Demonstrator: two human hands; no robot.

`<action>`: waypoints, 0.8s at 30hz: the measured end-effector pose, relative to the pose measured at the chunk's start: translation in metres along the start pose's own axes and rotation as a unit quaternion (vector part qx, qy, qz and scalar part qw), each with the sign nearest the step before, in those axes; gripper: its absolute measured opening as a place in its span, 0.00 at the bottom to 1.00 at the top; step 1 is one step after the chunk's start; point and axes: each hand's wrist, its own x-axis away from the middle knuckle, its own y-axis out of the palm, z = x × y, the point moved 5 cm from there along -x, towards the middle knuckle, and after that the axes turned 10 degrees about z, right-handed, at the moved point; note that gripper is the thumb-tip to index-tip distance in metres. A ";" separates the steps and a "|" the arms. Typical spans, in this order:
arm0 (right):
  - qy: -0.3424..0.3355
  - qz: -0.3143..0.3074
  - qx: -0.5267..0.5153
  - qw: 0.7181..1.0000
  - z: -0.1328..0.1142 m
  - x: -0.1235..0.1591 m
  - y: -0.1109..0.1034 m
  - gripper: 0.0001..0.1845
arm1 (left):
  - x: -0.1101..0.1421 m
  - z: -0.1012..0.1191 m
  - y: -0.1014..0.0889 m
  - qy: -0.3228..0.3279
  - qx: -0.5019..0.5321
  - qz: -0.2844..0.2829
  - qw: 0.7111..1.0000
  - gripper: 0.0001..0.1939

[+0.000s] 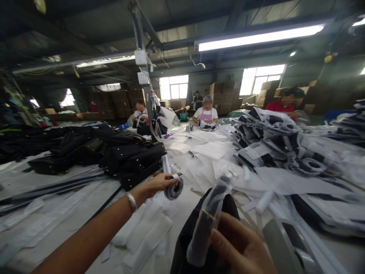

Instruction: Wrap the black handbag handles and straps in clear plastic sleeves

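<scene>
Left hand (pixel 162 182) pinches a dark, shiny coil (pixel 173 191) over the cluttered tabletop (pixel 183 213); nearer, the right hand (pixel 242 243) grasps a cloudy, wrapped strip (pixel 199 241) before soft black fabric (pixel 182 243). I see studded black bags (pixel 139 156) crowding one side, crinkled plastic bundles (pixel 273 131) the other, thin white sheets (pixel 211 142) between.
</scene>
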 end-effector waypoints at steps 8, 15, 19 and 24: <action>-0.098 -0.027 0.005 0.995 -0.015 0.014 0.008 0.17 | 0.107 0.076 0.030 0.057 0.138 -0.056 0.987 0.23; -0.108 -0.006 -0.050 0.993 -0.016 0.025 0.009 0.16 | 0.157 0.093 0.070 0.097 0.163 -0.086 0.978 0.25; -0.141 0.017 -0.039 0.989 -0.019 0.031 0.008 0.14 | 0.169 0.096 0.075 0.112 0.204 -0.087 0.969 0.23; -0.185 0.043 -0.003 0.982 -0.021 0.037 0.008 0.13 | 0.176 0.097 0.076 0.092 0.250 -0.081 0.960 0.20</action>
